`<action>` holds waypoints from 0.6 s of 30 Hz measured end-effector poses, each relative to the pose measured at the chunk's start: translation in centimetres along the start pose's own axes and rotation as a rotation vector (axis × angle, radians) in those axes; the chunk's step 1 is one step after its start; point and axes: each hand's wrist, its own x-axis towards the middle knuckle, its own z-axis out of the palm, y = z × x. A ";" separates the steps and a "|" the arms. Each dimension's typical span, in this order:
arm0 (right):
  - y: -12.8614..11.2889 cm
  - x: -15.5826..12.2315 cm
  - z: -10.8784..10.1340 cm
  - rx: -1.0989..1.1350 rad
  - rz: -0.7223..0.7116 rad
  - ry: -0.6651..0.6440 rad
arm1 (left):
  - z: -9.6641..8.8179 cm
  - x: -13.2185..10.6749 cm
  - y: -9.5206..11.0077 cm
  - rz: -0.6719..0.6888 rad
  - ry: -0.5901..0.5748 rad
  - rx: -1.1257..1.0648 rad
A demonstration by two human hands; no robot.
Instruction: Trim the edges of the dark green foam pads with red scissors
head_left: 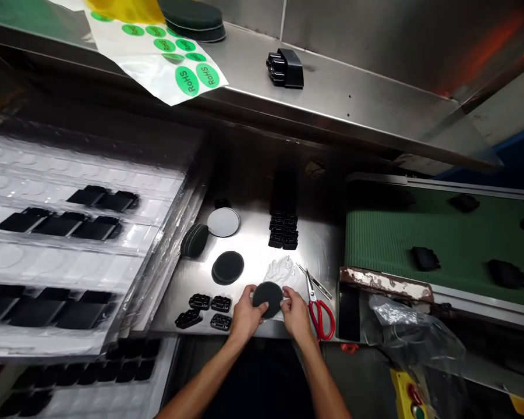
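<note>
The dark round pad [268, 300] is up in the worker's two hands, over the near edge of the steel bench [323, 241]. Off to the left I see a stack of clear plastic trays [61, 259] with flat black pieces. Across on the right runs a green conveyor belt [375, 235] bearing black parts. A sheet of green RoHS stickers [144, 70] overhangs the shelf above. The left hand [247, 314] grips the pad, thumb laid on its face; the right hand's [296, 311] fingertips meet the opposite rim, though whether they pinch it I can't tell. Red-handled scissors [313, 299] lie just beside that hand. Farther left sit a pale disc [223, 222] and four small black parts [220, 303].
</note>
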 end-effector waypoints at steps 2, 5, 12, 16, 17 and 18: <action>0.3 0.8 0.9 0.093 0.025 0.013 | 0.0 0.0 0.1 -0.007 -0.020 -0.030; 0.6 0.8 0.3 0.256 0.061 -0.026 | -0.4 -0.5 0.9 -0.022 -0.086 -0.121; -0.5 -0.1 -3.5 0.581 0.033 -0.276 | -0.7 -3.7 3.9 -0.027 -0.298 -0.338; -0.7 0.8 -3.5 0.631 0.008 -0.182 | 0.1 -5.5 5.5 0.033 -0.321 -0.516; -0.7 1.0 -3.6 0.645 0.004 -0.147 | 0.3 -5.9 5.9 0.053 -0.308 -0.554; -0.9 1.2 -3.7 0.666 0.002 -0.113 | 0.4 -6.3 6.4 0.076 -0.288 -0.574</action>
